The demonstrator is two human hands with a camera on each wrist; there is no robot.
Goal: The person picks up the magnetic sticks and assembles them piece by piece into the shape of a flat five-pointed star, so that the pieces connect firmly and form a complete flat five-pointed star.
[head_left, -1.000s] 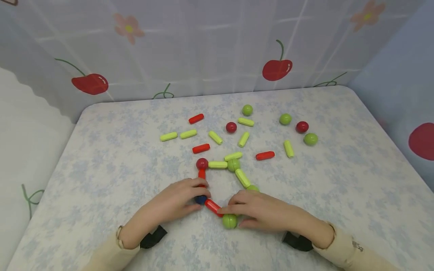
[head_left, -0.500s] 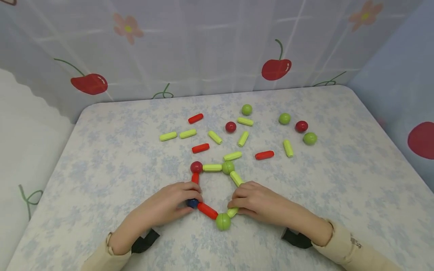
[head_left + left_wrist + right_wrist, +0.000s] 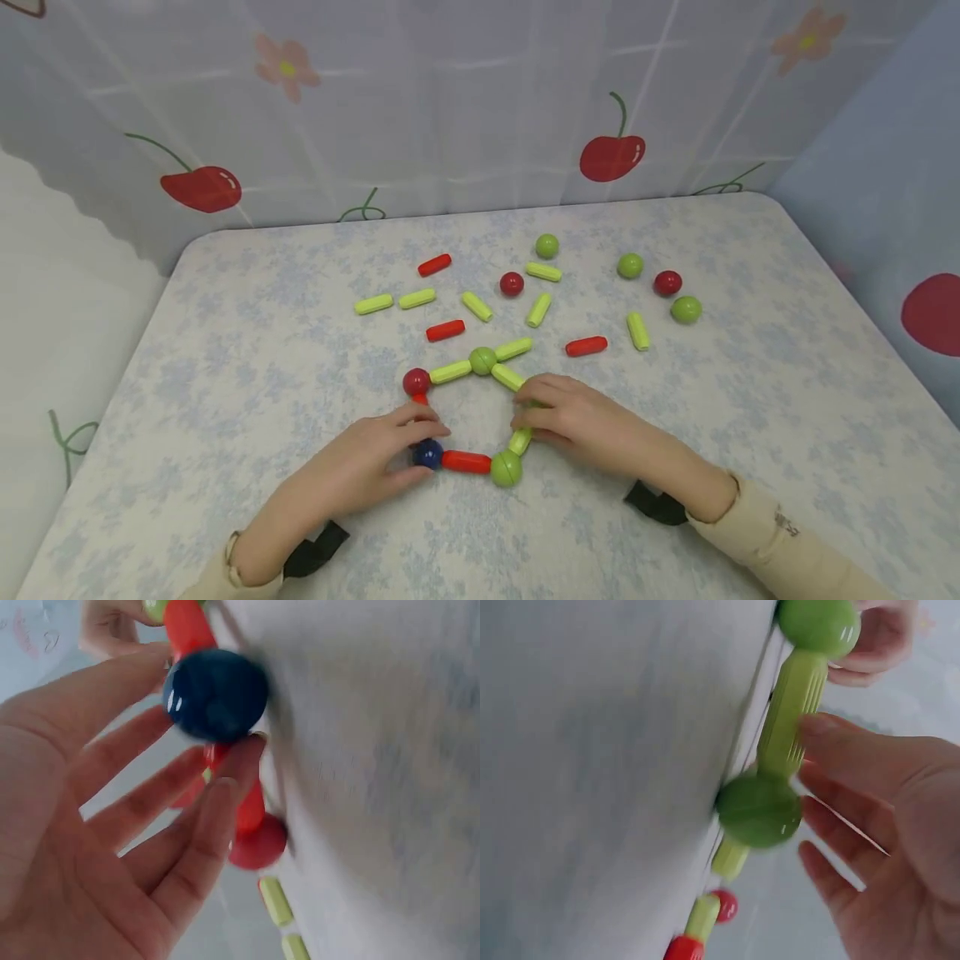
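Observation:
A ring of magnetic rods and balls lies in front of me in the head view. Its corners include a blue ball (image 3: pixel 428 454), a red ball (image 3: pixel 416 382), a far green ball (image 3: pixel 483 361) and a near green ball (image 3: pixel 506 468). My left hand (image 3: pixel 375 458) holds the blue ball between thumb and fingers, partly covering a red rod (image 3: pixel 251 806). On the other side, my right hand (image 3: pixel 577 421) pinches a yellow-green rod (image 3: pixel 791 712), beside another green ball (image 3: pixel 759 811) mostly hidden in the head view. A red rod (image 3: pixel 467 462) joins the blue and near green balls.
Loose yellow-green rods, such as one rod (image 3: pixel 476 306), and loose red rods, such as one rod (image 3: pixel 587 346), lie beyond the ring. Farther right are a red ball (image 3: pixel 667 283) and a green ball (image 3: pixel 686 309). A printed curtain (image 3: pixel 480 108) hangs behind the table (image 3: pixel 247 350).
The ring's far side shifted left, and its far green ball now meets a formerly loose yellow-green rod. The near red rod turned nearly level. My right hand moved up the ring's right side.

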